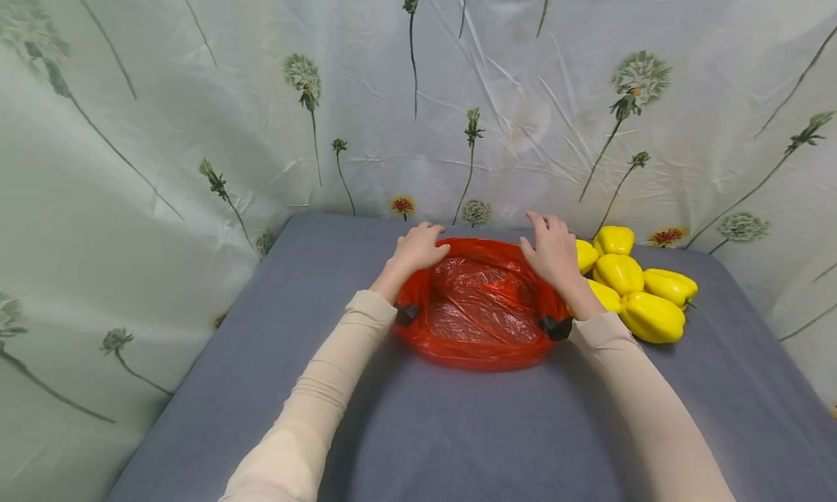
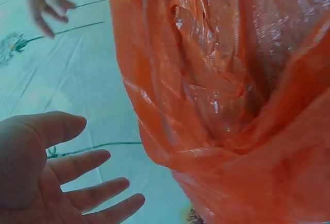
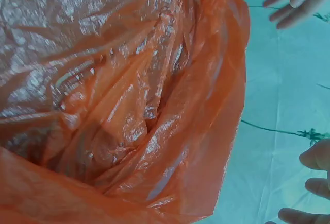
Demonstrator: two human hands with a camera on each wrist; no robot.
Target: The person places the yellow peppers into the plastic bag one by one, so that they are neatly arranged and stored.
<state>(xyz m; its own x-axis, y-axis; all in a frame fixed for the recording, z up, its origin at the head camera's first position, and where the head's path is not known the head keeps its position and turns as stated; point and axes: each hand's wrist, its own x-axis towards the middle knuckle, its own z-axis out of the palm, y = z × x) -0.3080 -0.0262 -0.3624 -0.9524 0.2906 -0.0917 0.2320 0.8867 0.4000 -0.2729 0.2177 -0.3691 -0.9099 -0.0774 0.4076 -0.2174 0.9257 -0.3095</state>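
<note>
A red plastic bag (image 1: 484, 354) lies spread open on the table, its mouth facing up and its crinkled inside showing. My left hand (image 1: 418, 248) hovers above the bag's left rim with the fingers spread. In the left wrist view, that hand (image 2: 67, 177) holds nothing and is apart from the red film (image 2: 247, 172). Over the right rim is my right hand (image 1: 552, 251), its fingers loosely extended. The right wrist view shows only its fingertips (image 3: 317, 157), clear of the bag (image 3: 170, 131). No peppers are visible inside the bag.
Several yellow bell peppers (image 1: 654, 317) are grouped just right of the bag, some partly hidden behind my right hand and forearm. A grey cloth (image 1: 458, 436) covers the table. Behind it hangs a pale curtain (image 1: 366, 110) with a dandelion print.
</note>
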